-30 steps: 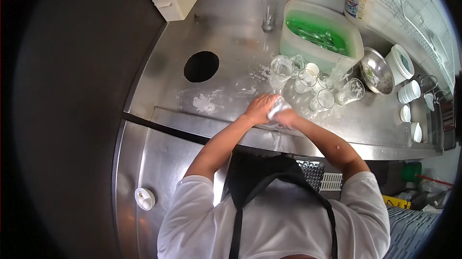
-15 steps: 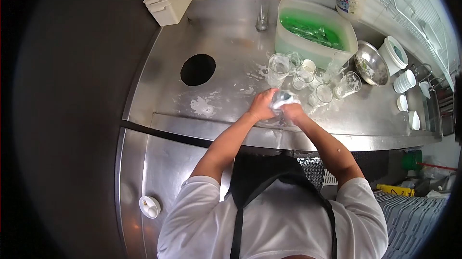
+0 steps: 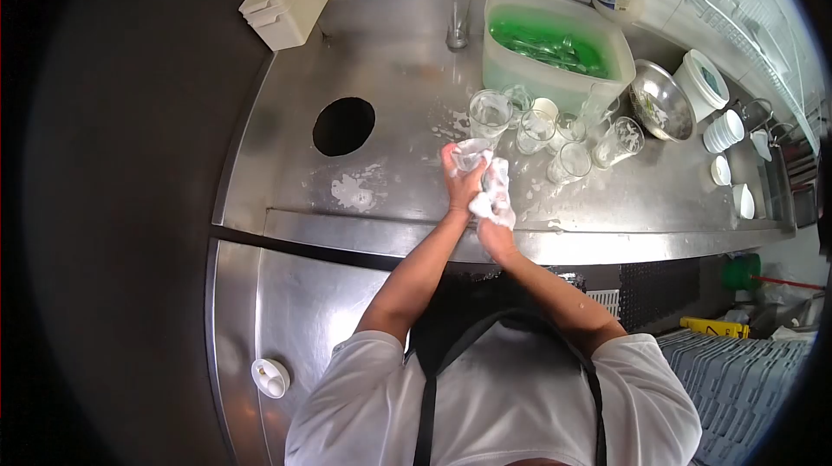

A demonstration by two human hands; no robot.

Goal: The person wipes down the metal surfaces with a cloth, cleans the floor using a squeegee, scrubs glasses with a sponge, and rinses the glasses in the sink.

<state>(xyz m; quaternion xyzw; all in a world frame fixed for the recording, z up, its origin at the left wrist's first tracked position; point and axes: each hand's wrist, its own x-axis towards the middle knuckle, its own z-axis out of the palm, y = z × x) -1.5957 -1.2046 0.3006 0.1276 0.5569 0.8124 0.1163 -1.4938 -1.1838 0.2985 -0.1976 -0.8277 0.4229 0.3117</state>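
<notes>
My left hand (image 3: 462, 182) is wrapped round a clear drinking glass (image 3: 471, 152), whose mouth points away from me. Thick white suds cover my right hand (image 3: 494, 206), which is closed close beside the glass; the foam hides what its fingers hold. Just beyond the held glass stands a tall clear glass (image 3: 490, 113). To the right are several more wet glasses, among them a short tumbler (image 3: 569, 163) and a soapy glass lying tilted (image 3: 618, 143).
Behind the glasses is a plastic tub (image 3: 555, 83) of green liquid with cutlery in it. A round hole (image 3: 344, 126) opens in the steel counter at left. A metal bowl (image 3: 661, 100), white bucket (image 3: 700, 85) and stacked cups (image 3: 723, 132) stand at right.
My right hand has come away from the mouth of the glass and moved down and left, now showing heavy foam. My left hand has shifted slightly left with the glass. The view has shifted a little.
</notes>
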